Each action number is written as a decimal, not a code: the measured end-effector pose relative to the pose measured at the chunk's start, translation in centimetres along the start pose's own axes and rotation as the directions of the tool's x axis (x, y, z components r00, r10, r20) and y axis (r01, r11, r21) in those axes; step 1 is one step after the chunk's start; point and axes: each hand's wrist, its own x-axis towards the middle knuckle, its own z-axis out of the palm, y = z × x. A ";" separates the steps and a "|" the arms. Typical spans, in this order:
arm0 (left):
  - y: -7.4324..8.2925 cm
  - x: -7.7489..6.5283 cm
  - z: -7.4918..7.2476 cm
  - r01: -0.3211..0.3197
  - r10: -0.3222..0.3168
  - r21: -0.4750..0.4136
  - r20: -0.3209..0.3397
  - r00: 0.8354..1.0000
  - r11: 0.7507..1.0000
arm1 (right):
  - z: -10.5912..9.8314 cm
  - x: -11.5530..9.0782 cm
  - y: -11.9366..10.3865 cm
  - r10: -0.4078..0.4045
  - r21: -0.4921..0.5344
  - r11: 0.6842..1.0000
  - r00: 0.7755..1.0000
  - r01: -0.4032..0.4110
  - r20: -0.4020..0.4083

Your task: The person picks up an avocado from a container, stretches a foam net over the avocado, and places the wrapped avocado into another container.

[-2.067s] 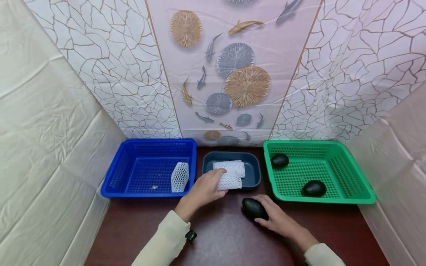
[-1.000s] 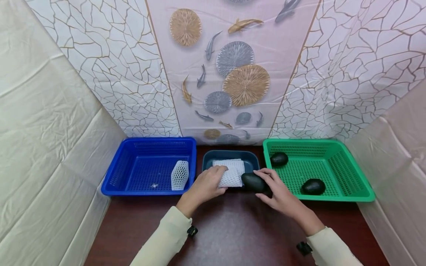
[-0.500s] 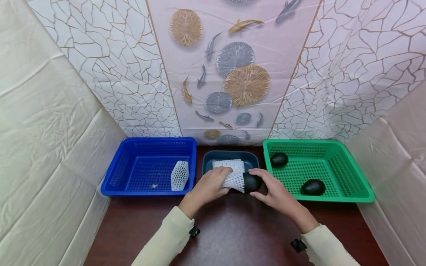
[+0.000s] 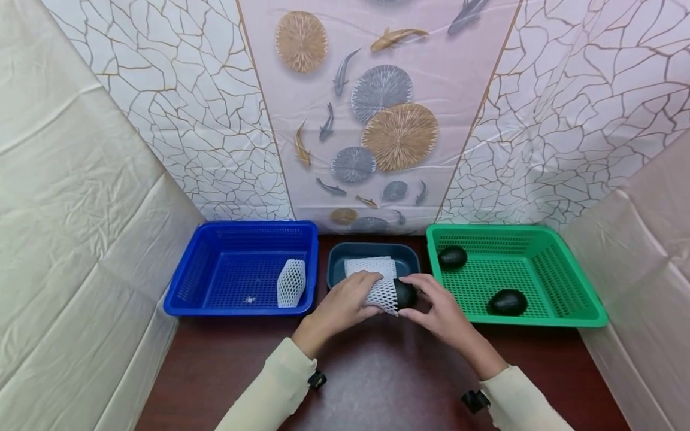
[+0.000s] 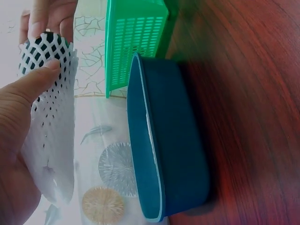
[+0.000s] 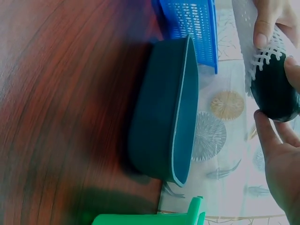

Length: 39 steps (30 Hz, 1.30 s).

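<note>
Just in front of the small dark blue tray (image 4: 411, 250), both hands work on one dark avocado (image 4: 406, 294). My left hand (image 4: 341, 305) grips a white foam net sleeve (image 4: 383, 296), its thumb pressed along the mesh in the left wrist view. Part of the avocado lies inside the sleeve, where dark skin shows through the stretched holes. With fingers and thumb, my right hand (image 4: 443, 312) holds the bare end of the avocado, which sticks out of the sleeve's mouth in the right wrist view. More white foam netting (image 4: 372, 264) lies in the tray, partly hidden by the left hand.
To the left, a blue basket (image 4: 183, 281) holds one item in a foam net sleeve (image 4: 291, 284). The green basket (image 4: 584, 290) on the right contains two avocados, one at its left side (image 4: 452, 257) and one near the front (image 4: 507, 302). All stand on a dark reddish-brown table (image 4: 372, 383).
The right hand has lifted the avocado from the table and brought it up and left to the sleeve. The avocado has gone partway into the sleeve, which has stretched around it.
</note>
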 end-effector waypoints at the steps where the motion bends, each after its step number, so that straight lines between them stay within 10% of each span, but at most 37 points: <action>1: 0.1 0.0 0.0 0.007 -0.007 -0.012 0.005 1.000 1.000 | 0.0 0.0 0.0 0.006 0.009 1.000 1.000 -0.006 -0.003; 12: 1.1 0.4 0.3 0.045 -0.042 -0.120 0.033 0.999 0.992 | 0.6 0.2 -0.1 0.033 0.013 0.999 0.999 -0.033 -0.037; 31: 1.1 0.7 1.8 0.030 -0.027 -0.062 0.044 0.999 0.998 | 2.2 0.1 -0.2 -0.084 -0.087 0.993 0.996 0.081 -0.032; 39: 1.1 0.7 1.2 0.026 -0.023 -0.055 0.049 0.999 0.998 | 2.3 0.0 0.6 0.069 0.127 0.989 0.997 -0.074 0.041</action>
